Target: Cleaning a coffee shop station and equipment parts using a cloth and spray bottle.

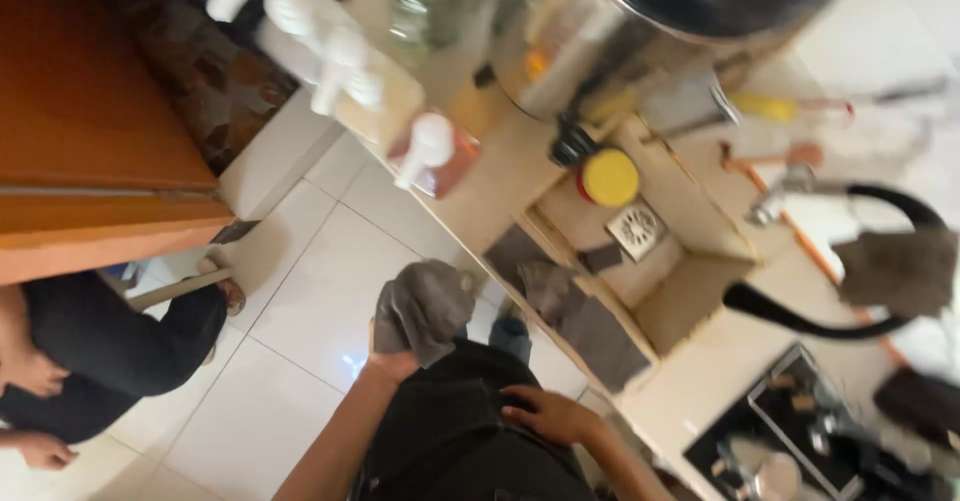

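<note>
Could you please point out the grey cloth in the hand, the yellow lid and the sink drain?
Grey cloth (425,306), head view: middle of the bunched fabric.
Yellow lid (610,177), head view: centre of its top.
Sink drain (636,228), head view: middle of the grate.

The person wears a black top (455,431) and blue jeans (511,336); forearms and hands are bare.

Two pump bottles are seen on the counter's edge: a white one (300,21) at the top, blurred, and just beside it an orange one (440,156) with a white pump. A round yellow lid (610,177) is seen in the sink corner.
</note>
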